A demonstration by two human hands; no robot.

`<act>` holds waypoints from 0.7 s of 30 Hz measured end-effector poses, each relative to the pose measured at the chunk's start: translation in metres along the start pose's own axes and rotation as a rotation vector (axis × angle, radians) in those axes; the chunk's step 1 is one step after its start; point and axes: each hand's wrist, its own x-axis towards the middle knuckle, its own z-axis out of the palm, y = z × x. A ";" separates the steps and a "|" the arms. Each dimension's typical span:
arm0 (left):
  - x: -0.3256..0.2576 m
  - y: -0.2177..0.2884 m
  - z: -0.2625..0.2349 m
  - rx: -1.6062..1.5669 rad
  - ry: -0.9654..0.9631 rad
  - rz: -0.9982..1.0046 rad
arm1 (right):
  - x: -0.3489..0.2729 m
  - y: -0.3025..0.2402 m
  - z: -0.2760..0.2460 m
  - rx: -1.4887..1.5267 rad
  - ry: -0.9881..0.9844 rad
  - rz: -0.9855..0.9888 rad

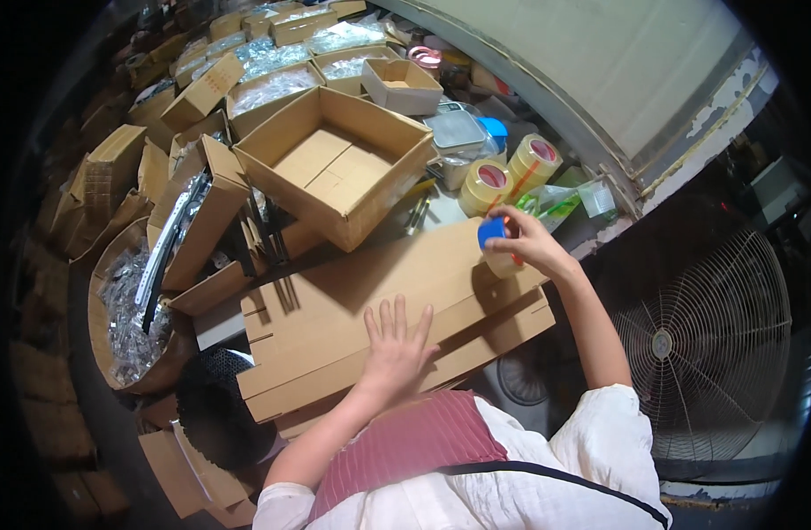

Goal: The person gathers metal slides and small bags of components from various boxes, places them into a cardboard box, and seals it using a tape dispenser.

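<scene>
Fingers of the left hand (395,340) are spread wide and pressed flat on a stack of flattened brown cardboard sheets (335,309), nothing being gripped. Beyond it, the right hand (525,240) is closed around a blue-handled tape dispenser with a pale roll (496,246), held at the stack's far edge; two tan tape rolls (510,177) lie just past the grip.
</scene>
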 end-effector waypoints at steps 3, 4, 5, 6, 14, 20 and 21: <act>0.003 0.001 0.001 -0.023 0.011 0.001 | -0.004 0.022 0.001 -0.022 -0.070 -0.075; 0.002 0.000 0.002 -0.028 0.016 -0.005 | -0.008 0.025 0.001 -0.028 -0.077 -0.075; 0.002 0.000 0.001 -0.032 0.017 -0.013 | -0.011 0.028 -0.001 0.191 -0.072 -0.074; 0.003 0.001 0.001 -0.041 0.018 -0.011 | -0.016 0.029 -0.001 0.408 -0.063 -0.072; 0.002 0.000 0.001 -0.048 0.014 -0.022 | -0.061 0.084 0.007 0.788 0.127 0.052; 0.001 0.001 0.000 0.004 -0.002 -0.013 | -0.087 0.055 0.022 0.127 0.197 -0.251; 0.001 0.001 0.001 0.005 0.000 -0.016 | -0.091 0.050 0.023 -0.007 0.195 -0.311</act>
